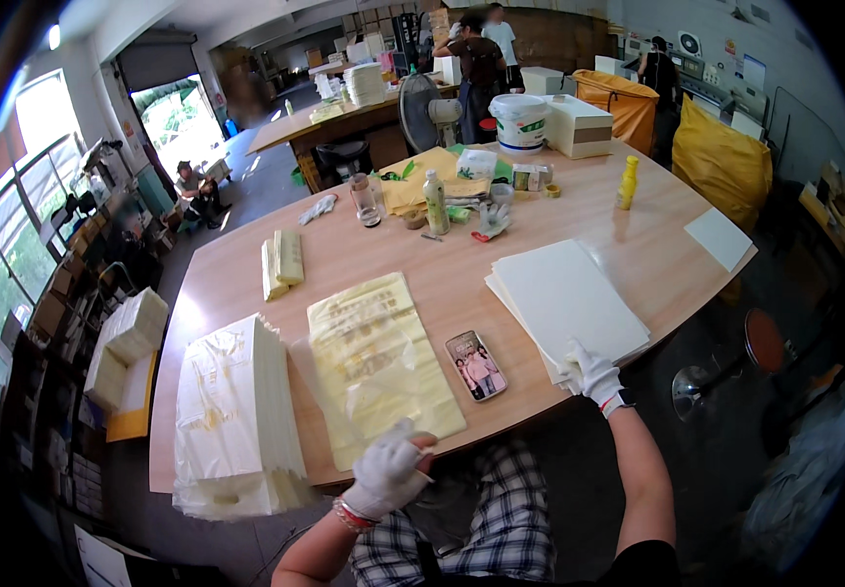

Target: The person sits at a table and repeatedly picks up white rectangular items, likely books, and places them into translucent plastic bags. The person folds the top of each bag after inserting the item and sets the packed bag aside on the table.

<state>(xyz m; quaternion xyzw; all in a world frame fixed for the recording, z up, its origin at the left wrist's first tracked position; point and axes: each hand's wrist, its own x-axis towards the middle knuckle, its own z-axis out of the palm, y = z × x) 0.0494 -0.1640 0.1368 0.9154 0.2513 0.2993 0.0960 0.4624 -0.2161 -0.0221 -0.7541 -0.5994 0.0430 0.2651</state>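
On our bench (246,264), the yellow stack (422,377) at lower centre could drag along if we tug the clear film (317,386) draped over it, and the white sheets (574,298), right of centre, could skew or crease under an uneven pull. The film runs up-left from our left hand (390,472), curled and seemingly pinching its end; the sheets spread upward from our right hand (593,376), bunched at their lower corner, though whether it pinches we cannot tell.

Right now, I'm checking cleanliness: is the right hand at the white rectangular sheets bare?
No, the right hand wears a white fabric glove.
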